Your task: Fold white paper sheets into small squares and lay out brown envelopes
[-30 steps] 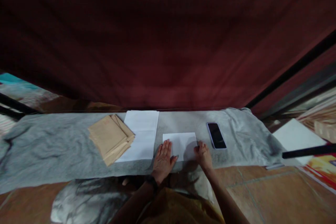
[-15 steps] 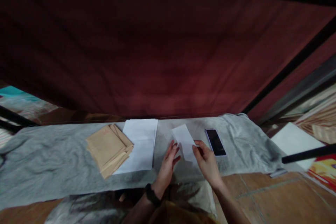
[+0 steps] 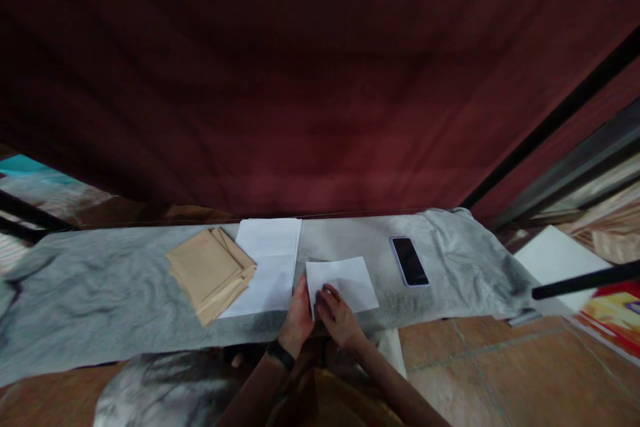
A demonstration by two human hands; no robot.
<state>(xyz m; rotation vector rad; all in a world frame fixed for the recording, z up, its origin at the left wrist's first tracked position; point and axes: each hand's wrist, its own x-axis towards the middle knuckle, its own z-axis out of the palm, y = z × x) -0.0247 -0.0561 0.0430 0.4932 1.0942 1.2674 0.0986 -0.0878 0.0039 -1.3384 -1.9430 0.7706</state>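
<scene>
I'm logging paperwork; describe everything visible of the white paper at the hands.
The white paper looks four-sided and blank, turned askew on or just above the grey cloth, left of the phone. The left hand is at its left edge; the right hand curls fingers over its near left part. Whether it is folded is unclear.

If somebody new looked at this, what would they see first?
Probably the huge dark red cloth hanging across the top. Next, maybe, the white paper at lower middle, with the left hand at its left edge and the right hand over it. A phone lies to its right on gray cloth.
</scene>
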